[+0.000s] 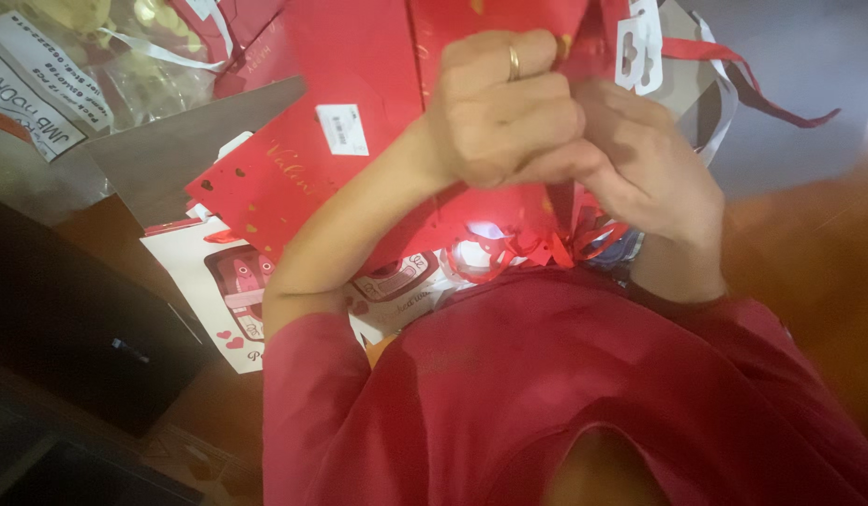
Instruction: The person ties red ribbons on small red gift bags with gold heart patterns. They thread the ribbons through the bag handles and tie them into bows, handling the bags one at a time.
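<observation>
The red gift bag [359, 56] lies flat on the pile of bags, its long axis running from lower left to upper right, top edge under the hands. The left hand [504, 108], ring on one finger, is curled into a tight fist on the bag's upper edge. The right hand [640, 164] is closed beside it, touching it; what it pinches is hidden, possibly the curled red ribbon [537, 248] below. A white patterned bag [218, 290] lies underneath.

Hands: two, left hand [495, 108] and right hand [640, 169], at 12 o'clock
Red gift bags [293, 169]: at least two
White gift bags [223, 290]: at least one
Ring [514, 62]: one
</observation>
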